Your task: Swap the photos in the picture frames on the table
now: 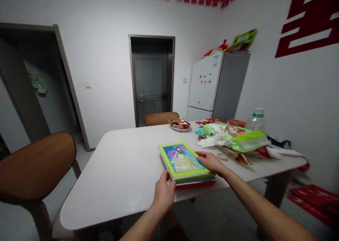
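A flat picture board [182,159] with a lime-green border and a picture of a figure in a pale yellow dress lies on top of a small stack of books or boards [196,184]. Grey and red edges show in the stack below it. My left hand [164,191] grips the near left corner, its thumb at the edge and its other fingers largely hidden. On the right edge, my right hand [210,162] is closed, with fingertips resting on the border. Whether the board is lifted slightly off the stack, I cannot tell.
The white table [116,174] carries a plate of wrapped snacks [180,124], a green tissue pack [235,136], wrappers and a clear bottle [258,120] at the right. A brown chair [37,166] stands left, another chair [161,118] behind. A fridge [205,82] stands at the back right.
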`<action>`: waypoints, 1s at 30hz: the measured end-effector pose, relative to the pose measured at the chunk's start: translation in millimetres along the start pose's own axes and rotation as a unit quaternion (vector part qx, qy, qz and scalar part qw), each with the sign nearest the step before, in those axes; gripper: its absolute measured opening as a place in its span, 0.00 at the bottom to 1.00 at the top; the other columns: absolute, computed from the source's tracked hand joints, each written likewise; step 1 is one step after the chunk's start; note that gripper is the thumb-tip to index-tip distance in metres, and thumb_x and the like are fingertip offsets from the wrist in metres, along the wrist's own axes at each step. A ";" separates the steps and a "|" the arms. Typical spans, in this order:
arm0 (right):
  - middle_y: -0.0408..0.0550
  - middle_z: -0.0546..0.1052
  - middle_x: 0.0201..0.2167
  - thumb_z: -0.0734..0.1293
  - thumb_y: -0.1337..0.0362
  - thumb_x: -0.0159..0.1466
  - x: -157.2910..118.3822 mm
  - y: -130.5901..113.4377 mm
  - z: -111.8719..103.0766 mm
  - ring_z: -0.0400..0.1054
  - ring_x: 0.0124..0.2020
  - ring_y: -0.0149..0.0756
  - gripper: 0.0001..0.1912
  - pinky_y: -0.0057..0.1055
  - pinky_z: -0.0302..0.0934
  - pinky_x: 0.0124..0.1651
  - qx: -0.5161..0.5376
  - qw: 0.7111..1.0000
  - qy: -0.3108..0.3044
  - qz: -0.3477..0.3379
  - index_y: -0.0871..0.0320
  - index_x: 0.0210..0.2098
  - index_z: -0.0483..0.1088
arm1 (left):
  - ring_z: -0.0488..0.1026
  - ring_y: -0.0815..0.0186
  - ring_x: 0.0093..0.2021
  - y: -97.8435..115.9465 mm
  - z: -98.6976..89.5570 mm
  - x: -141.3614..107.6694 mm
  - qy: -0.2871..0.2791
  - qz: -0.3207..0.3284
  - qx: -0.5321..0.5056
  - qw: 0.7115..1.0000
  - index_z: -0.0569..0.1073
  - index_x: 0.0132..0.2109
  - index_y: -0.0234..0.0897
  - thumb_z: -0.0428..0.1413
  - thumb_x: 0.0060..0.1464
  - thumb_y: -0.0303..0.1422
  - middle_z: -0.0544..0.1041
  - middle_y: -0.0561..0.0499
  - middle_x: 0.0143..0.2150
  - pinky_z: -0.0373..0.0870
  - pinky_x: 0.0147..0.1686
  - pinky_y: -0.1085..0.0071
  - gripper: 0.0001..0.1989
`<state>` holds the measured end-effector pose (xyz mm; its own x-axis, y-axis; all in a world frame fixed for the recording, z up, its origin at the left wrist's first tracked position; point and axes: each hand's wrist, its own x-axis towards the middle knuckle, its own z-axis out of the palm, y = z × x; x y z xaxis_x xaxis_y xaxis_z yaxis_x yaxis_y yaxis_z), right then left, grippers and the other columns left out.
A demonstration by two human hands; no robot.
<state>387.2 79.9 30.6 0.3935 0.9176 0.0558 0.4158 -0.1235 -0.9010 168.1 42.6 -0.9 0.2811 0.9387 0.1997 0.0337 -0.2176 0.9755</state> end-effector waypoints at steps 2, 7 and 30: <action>0.52 0.76 0.33 0.63 0.66 0.48 -2.6 8.4 -2.2 0.68 0.27 0.33 0.22 0.26 0.60 0.29 -0.006 1.000 0.020 0.001 0.64 0.43 0.69 | 0.67 0.64 0.47 -1.6 1.1 -2.8 -0.006 -0.013 0.030 0.999 0.65 0.46 0.38 0.49 0.42 0.20 0.72 0.49 0.46 0.61 0.47 0.70 0.21; 0.54 0.77 0.29 0.56 0.62 0.55 -23.6 26.3 2.9 0.70 0.29 0.36 0.18 0.30 0.63 0.32 -0.003 1.000 0.026 0.005 0.66 0.36 0.71 | 0.68 0.62 0.46 -10.9 5.2 -6.6 -0.001 -0.059 0.085 0.995 0.62 0.49 0.34 0.50 0.43 0.22 0.71 0.46 0.47 0.63 0.44 0.71 0.23; 0.48 0.67 0.44 0.58 0.60 0.60 12.9 -69.6 219.8 0.64 0.40 0.35 0.15 0.36 0.61 0.41 -0.001 0.986 -0.120 -0.115 0.60 0.44 0.63 | 0.68 0.63 0.42 -29.7 -188.0 50.5 0.248 -0.134 0.164 0.945 0.64 0.47 0.37 0.49 0.54 0.34 0.67 0.48 0.47 0.67 0.39 0.62 0.13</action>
<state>183.2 183.4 -0.5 0.0841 0.9843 0.1550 0.4738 0.0974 -0.8752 0.9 146.8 -2.3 -0.2610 0.9642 0.0472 0.3586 0.0515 0.9321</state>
